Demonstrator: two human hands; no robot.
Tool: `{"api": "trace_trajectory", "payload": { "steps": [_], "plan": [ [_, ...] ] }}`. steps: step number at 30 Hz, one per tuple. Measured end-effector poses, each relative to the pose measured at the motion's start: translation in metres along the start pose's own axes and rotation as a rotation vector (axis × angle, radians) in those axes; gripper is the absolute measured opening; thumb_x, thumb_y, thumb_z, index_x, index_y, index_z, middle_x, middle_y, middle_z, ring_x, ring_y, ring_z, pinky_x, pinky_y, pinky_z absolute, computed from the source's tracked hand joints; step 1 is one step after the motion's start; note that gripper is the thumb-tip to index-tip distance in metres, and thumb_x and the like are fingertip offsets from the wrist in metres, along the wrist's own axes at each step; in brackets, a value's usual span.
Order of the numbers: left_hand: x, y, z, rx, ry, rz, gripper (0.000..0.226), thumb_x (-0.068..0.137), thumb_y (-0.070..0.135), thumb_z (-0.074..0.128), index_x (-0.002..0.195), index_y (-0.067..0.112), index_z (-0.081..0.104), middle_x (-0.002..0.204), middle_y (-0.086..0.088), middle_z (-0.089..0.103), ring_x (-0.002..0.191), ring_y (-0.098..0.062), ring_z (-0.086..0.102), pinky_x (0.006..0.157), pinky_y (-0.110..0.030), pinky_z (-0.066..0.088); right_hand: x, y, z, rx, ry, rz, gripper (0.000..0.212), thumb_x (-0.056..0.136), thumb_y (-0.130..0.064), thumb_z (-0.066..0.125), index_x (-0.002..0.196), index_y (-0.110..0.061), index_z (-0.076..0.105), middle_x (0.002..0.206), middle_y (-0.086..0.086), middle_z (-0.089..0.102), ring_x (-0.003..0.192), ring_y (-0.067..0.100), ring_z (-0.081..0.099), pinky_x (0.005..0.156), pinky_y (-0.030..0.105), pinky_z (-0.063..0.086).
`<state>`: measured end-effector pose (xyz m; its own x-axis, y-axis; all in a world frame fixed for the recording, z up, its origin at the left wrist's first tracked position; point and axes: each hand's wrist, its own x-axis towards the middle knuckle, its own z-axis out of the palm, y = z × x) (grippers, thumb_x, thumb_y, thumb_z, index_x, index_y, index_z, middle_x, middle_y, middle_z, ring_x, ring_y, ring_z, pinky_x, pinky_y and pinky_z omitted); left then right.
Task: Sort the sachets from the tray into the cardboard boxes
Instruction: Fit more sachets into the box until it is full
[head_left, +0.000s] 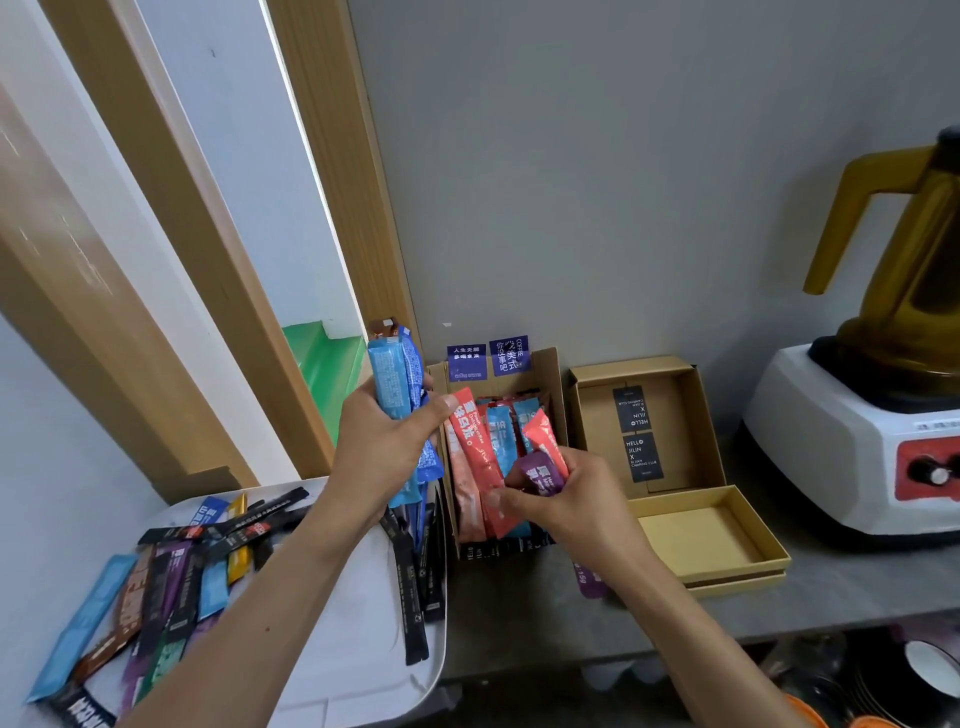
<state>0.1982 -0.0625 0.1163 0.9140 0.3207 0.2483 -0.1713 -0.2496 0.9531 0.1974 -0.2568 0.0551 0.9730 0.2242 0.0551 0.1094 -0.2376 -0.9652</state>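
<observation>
— What lies nearest?

— A white tray (358, 613) at the lower left, hanging partly over the edge of the grey counter (545, 613). Loose sachets (171, 582) are heaped on it: blue, purple, brown, yellow and black (the black ones are long and thin, and several lie along the tray's right edge).

— And the hands?

— The left hand (384, 447) is raised above the tray's far corner, its fingers wrapped round a bundle of blue sachets (397, 384) held upright. The right hand (566, 499) is at the front of the cardboard box (553, 384). Its fingers are curled round a purple sachet (540, 475), whose lower end pokes out below the wrist, and its thumb lies against the red sachets (475, 457).

— What is in that box?

— Red and blue sachets standing on end and leaning, with two dark blue ones upright at the back.

— Anything beyond?

— Just right of it, a second box (696, 415) lies open, with two black labels inside. Farther right stands a blender (852, 431) with a white base and an amber jug.
</observation>
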Motion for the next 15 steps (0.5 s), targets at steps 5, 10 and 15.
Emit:
{"api": "trace_trajectory", "payload": {
  "steps": [5,10,15],
  "plan": [
    [0.002,-0.001,-0.001,-0.025,0.114,0.012,0.018,0.087,0.031,0.079,0.09,0.028,0.063,0.081,0.006,0.069,0.07,-0.009,0.071,0.065,-0.03,0.061,0.007,0.014,0.024,-0.194,0.137,-0.047,0.034,0.081,-0.037,0.086,0.109,-0.026,0.072,0.103,-0.009,0.077,0.092,0.004,0.074,0.082,0.029,0.064],
    [0.0,-0.006,-0.007,-0.035,0.131,-0.043,0.017,0.089,0.032,0.077,0.092,0.028,0.061,0.086,-0.003,0.067,0.074,-0.02,0.07,0.078,-0.048,0.062,0.011,0.027,0.05,-0.435,0.126,-0.074,0.054,0.085,-0.045,0.081,0.13,-0.019,0.065,0.123,-0.006,0.071,0.11,0.009,0.069,0.096,0.03,0.059],
    [-0.006,-0.008,-0.012,-0.011,0.114,-0.054,0.02,0.086,0.024,0.081,0.092,0.026,0.062,0.083,0.002,0.069,0.071,-0.014,0.069,0.071,-0.039,0.061,0.006,0.021,0.047,-0.355,0.123,-0.058,0.052,0.083,-0.043,0.083,0.127,-0.022,0.065,0.118,-0.008,0.073,0.105,0.006,0.07,0.094,0.033,0.061]
  ]
}}
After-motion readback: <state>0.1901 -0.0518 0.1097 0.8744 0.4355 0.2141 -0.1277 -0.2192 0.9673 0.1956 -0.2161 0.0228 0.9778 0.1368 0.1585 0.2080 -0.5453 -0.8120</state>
